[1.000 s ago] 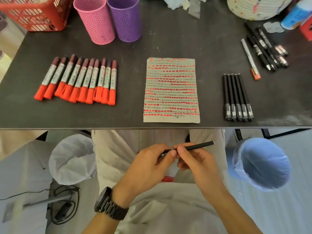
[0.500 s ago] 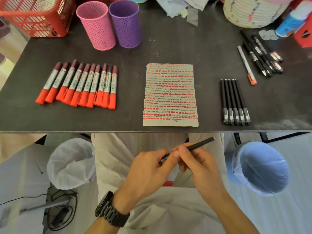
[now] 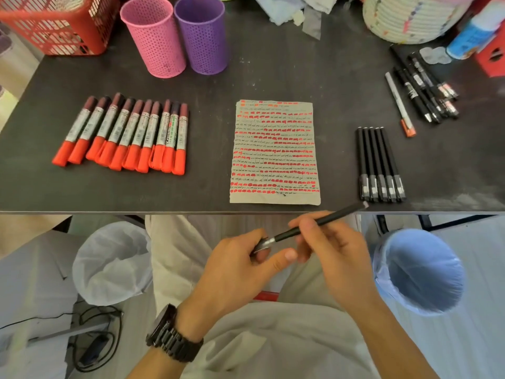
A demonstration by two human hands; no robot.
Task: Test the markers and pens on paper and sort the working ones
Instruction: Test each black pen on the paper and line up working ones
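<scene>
Over my lap, below the table edge, my right hand grips a black pen by its barrel. My left hand pinches the pen's silvery cap end. A sheet of paper covered with red and black test marks lies in the middle of the dark table. Several red-capped markers lie in a row at the left. A row of black pens lies right of the paper, with more pens at the far right.
A pink cup and a purple cup stand at the back, beside a red basket. A white-lined bin is on the floor at left, a blue-lined bin at right. A woven basket stands at the back right.
Both hands have stayed over my lap on the pen. The silvery end now shows a little apart from the black barrel, and the pen tilts more steeply up to the right.
</scene>
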